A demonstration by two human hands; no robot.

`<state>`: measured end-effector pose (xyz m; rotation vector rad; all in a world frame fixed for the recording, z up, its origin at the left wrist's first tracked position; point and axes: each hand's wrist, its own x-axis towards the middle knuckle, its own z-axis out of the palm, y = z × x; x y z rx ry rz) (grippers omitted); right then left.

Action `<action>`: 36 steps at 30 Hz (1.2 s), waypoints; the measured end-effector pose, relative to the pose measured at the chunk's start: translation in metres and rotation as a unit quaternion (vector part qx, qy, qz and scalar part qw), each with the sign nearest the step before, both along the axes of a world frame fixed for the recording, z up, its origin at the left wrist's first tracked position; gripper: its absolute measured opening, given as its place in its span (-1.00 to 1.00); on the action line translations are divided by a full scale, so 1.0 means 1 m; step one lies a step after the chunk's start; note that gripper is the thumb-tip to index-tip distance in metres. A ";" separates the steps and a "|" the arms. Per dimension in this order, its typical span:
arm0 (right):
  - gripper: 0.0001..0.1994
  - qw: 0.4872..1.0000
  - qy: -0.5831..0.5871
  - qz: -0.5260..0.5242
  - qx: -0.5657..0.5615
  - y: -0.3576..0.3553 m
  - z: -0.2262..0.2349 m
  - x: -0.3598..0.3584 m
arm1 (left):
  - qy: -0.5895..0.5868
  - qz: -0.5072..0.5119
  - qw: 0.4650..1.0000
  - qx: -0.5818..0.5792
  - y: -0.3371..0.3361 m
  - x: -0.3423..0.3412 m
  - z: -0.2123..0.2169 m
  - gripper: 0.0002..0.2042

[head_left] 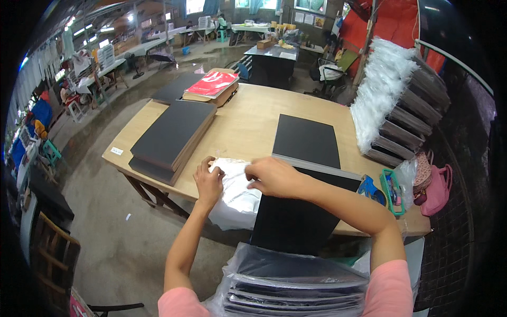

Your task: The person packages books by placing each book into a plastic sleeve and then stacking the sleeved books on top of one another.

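A crumpled white sheet (235,193), cloth or thin plastic, lies at the table's near edge and droops over it. My left hand (209,181) has its fingers curled closed on the sheet's upper left part. At the sheet's right side, my right hand (275,177) is bent in a pinch, partly hiding what its fingertips grip. Beneath my right forearm lies a large black board (298,214), which reaches past the near edge. Another black board (306,138) lies just beyond it, with a pale strip between them.
Stacked black boards (171,132) occupy the table's left side, behind which a red printed packet (212,84) rests. Plastic-wrapped board stacks stand at right (393,105) and by my lap (296,285). A green basket (392,191) and blue tape dispenser (372,190) sit near the right corner.
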<state>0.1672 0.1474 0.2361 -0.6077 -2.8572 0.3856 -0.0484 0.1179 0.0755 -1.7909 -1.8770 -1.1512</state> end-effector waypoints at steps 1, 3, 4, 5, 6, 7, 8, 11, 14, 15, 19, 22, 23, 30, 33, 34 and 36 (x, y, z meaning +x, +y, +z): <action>-0.80 1.000 0.019 -0.001 0.011 0.012 -0.008 -0.011 | -0.011 -0.037 0.998 0.055 0.002 0.005 0.012 -0.89; -0.73 0.999 -0.033 -0.026 -0.001 0.029 -0.013 -0.041 | -0.183 -0.104 0.976 0.050 0.007 0.000 0.014 -0.89; -0.70 0.997 -0.067 -0.040 0.011 0.038 -0.023 -0.049 | -0.238 -0.116 0.964 0.019 0.010 0.005 0.019 -0.90; -0.67 0.993 -0.100 -0.054 0.026 0.048 -0.031 -0.058 | -0.290 -0.127 0.948 -0.010 0.014 0.008 0.024 -0.90; -0.64 0.988 -0.131 -0.065 0.041 0.053 -0.033 -0.067 | -0.265 -0.126 0.955 0.048 0.018 0.009 0.025 -0.91; -0.59 0.981 -0.186 -0.057 0.031 0.059 -0.035 -0.077 | -0.315 -0.137 0.938 0.041 0.021 0.008 0.026 -0.91; -0.54 0.970 -0.240 -0.047 0.018 0.061 -0.035 -0.087 | -0.364 -0.145 0.919 0.031 0.022 0.006 0.028 -0.91; -0.53 0.969 -0.242 -0.047 0.012 0.061 -0.040 -0.098 | -0.404 -0.182 0.896 0.033 0.024 0.000 0.019 -0.77; -0.57 0.984 -0.142 -0.100 0.033 0.060 -0.042 -0.099 | -0.314 -0.228 0.920 0.058 0.022 0.005 0.016 -0.44; -0.65 0.987 -0.121 -0.099 0.042 0.063 -0.042 -0.096 | -0.282 -0.238 0.928 0.052 0.021 0.008 0.017 -0.32; -0.83 0.987 -0.074 -0.129 0.065 0.074 -0.034 -0.091 | -0.490 -0.226 0.841 -0.046 0.026 0.014 0.020 -0.35; -0.84 0.982 -0.068 -0.151 0.088 0.075 -0.029 -0.092 | -0.481 -0.218 0.848 -0.048 0.029 0.006 0.016 -0.46; -0.84 0.982 -0.071 -0.149 0.088 0.076 -0.032 -0.090 | -0.479 -0.220 0.848 -0.050 0.029 0.009 0.015 -0.48; -0.84 0.978 -0.097 -0.138 0.124 0.084 -0.034 -0.086 | -0.308 -0.119 0.936 -0.123 0.032 0.006 0.007 -0.55; -0.82 0.984 -0.089 -0.074 0.133 0.085 -0.031 -0.095 | -0.745 -0.283 0.581 -0.166 0.041 0.013 -0.005 -0.61; -0.83 0.986 -0.113 -0.005 0.122 0.082 -0.032 -0.101 | -0.688 -0.352 0.557 -0.304 0.038 0.005 -0.008 -0.58; -0.86 0.972 -0.175 0.116 0.104 0.094 -0.037 -0.101 | -0.364 -0.492 0.627 -0.482 0.042 -0.013 0.007 -0.60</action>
